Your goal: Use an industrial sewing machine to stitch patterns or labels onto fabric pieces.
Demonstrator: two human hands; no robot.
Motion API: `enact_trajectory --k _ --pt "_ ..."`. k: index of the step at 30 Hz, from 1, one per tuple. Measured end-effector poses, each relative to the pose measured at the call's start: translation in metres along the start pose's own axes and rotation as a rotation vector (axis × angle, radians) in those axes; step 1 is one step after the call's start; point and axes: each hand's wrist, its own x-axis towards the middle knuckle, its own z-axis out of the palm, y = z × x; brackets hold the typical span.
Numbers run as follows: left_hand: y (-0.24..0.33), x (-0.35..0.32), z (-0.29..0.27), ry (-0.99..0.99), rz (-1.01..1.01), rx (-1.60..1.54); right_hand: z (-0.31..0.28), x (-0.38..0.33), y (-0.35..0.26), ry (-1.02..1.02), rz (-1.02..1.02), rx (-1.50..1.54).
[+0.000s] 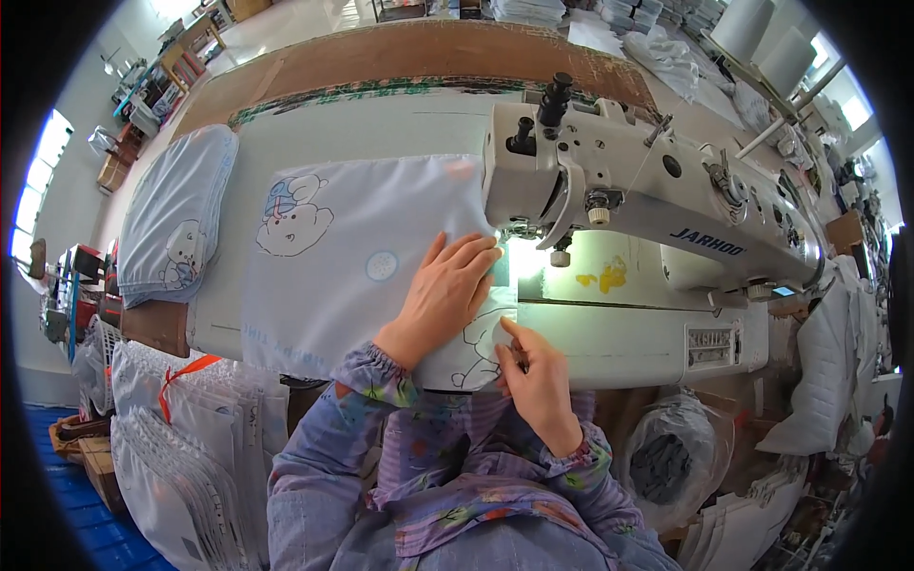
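Observation:
A pale blue fabric piece (362, 257) printed with cartoon bears lies flat on the sewing table, its right edge under the needle area of a white industrial sewing machine (647, 190). My left hand (446, 295) presses flat on the fabric, fingers spread, fingertips close to the presser foot (519, 231). My right hand (533, 371) pinches the fabric's near edge just below the needle plate, thumb and forefinger together on the cloth.
A stack of similar bear-print pieces (176, 219) lies at the table's left end. White quilted bundles (181, 447) hang below left. A bag of dark cloth (666, 466) sits below right. Thread cones (762, 38) stand at the far right.

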Motion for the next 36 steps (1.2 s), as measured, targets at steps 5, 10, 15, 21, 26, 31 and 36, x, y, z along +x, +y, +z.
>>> enact_trajectory --k 5,10,15,21,26,31,36 --pt "-0.006 0.005 0.000 -0.003 0.010 0.003 -0.003 0.003 -0.002 -0.015 0.005 0.056" --pt "-0.015 0.009 0.002 0.040 0.087 0.031 -0.005 0.008 -0.003 -0.018 0.016 0.023" --pt "-0.023 0.014 0.000 0.085 0.139 -0.080 -0.007 0.014 -0.005 -0.041 0.040 -0.008" --pt "-0.019 0.005 -0.006 0.035 0.172 -0.101 -0.006 0.004 -0.010 -0.062 0.109 0.053" --pt "-0.026 0.022 -0.005 0.124 0.211 -0.097 -0.009 0.021 -0.012 -0.049 0.093 0.034" --pt "-0.042 0.037 -0.002 0.101 0.212 -0.132 -0.009 0.039 -0.017 -0.028 0.089 0.006" --pt "-0.055 0.065 -0.009 -0.043 0.095 -0.162 -0.013 0.044 -0.011 -0.011 0.082 0.011"
